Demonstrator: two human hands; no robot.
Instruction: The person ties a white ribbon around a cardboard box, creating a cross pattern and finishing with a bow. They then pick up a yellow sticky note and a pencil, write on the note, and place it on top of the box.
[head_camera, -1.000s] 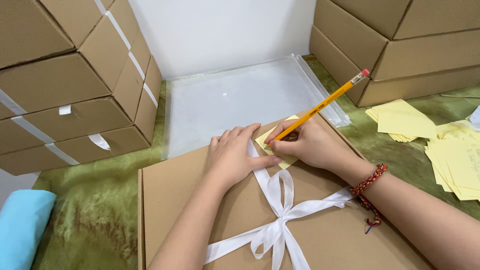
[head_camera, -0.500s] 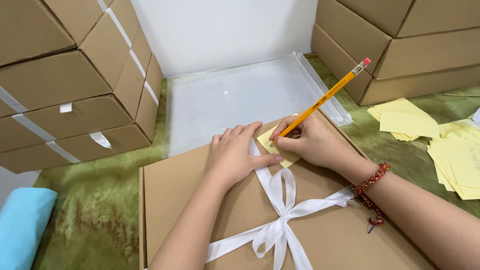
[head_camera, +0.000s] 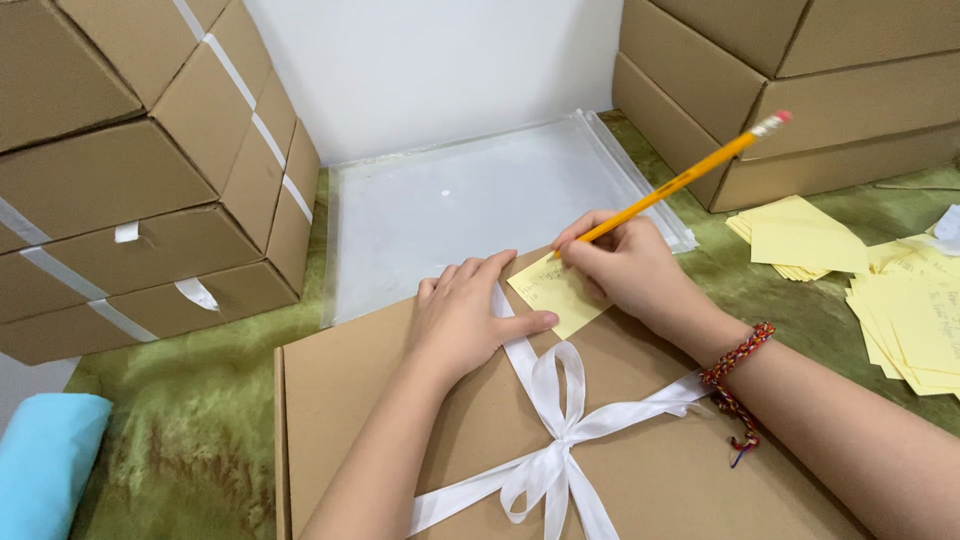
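Note:
A flat brown cardboard box (head_camera: 370, 400) tied with a white ribbon bow (head_camera: 555, 450) lies in front of me. A small yellow note (head_camera: 555, 292) sits on its far corner. My left hand (head_camera: 470, 315) lies flat on the lid, thumb pressing the note's lower edge. My right hand (head_camera: 625, 265) grips a yellow pencil (head_camera: 690, 178), its tip resting on the note's top edge. A braided bracelet circles my right wrist.
A clear plastic sleeve (head_camera: 470, 200) lies beyond the box on a green mat (head_camera: 170, 440). Stacked cardboard boxes (head_camera: 150, 170) stand at the left, and more boxes (head_camera: 800, 90) at the right. Loose yellow notes (head_camera: 890, 290) are spread at right. A light blue object (head_camera: 45, 460) shows at bottom left.
The pencil's tip has shifted slightly along the note while my right hand writes. My left hand stays pressed on the box and note.

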